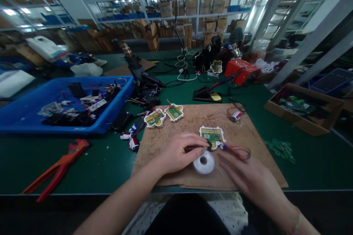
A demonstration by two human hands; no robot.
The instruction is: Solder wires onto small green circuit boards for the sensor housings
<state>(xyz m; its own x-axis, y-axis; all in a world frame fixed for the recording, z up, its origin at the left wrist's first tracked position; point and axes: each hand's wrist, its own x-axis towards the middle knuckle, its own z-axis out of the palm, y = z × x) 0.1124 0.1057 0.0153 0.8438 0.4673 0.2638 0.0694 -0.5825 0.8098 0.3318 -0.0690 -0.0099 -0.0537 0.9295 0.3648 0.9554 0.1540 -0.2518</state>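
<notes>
My left hand (180, 152) is closed, with thumb and index finger pinched at a small dark part (209, 145) whose kind I cannot make out. Just below those fingertips a white spool of thin wire (203, 162) lies on the brown board. Motion smears my right hand (249, 174), right of the spool; its fingers point toward the spool, and whether they grip anything is unclear. Beyond the hands lies a green circuit board in a white frame (212, 135), partly covered by the left fingertips. Red and dark wires (239, 151) loop above my right hand.
Two more framed circuit boards (164, 114) lie on the brown board (190, 117). To the left are a blue bin (110, 126) of parts and red-handled pliers (62, 167). A soldering iron (220, 82), red box (239, 71) and open carton (299, 123) stand farther right.
</notes>
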